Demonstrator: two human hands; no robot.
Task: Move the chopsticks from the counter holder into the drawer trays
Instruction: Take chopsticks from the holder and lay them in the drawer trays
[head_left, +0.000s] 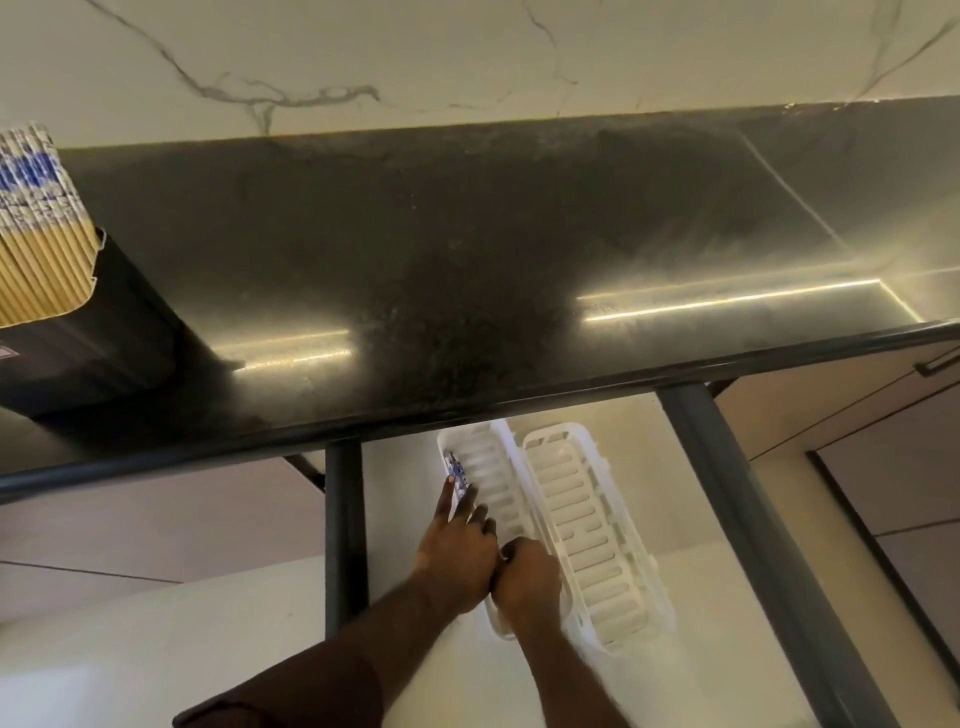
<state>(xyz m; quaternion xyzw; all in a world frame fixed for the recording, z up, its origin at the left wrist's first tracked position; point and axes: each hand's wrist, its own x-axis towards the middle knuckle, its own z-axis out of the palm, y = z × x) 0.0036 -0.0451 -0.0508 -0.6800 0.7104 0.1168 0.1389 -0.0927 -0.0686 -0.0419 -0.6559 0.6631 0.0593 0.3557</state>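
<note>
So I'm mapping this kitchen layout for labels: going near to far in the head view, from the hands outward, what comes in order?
Right hand and left hand on the left tray → patterned chopsticks in that tray → black counter edge → marble wall.

Open drawer (649, 467) below dark counter (415, 270) held two white slatted trays side by side: left tray (498, 483), right tray (587, 530). Left hand (457, 551) lay on left tray, fingers spread over blue-patterned chopsticks (457, 475) at its left edge. Right hand (527, 577) was curled at the tray's near end, touching left hand. Black holder (104, 322) on counter far left was packed with chopsticks (36, 228).
</note>
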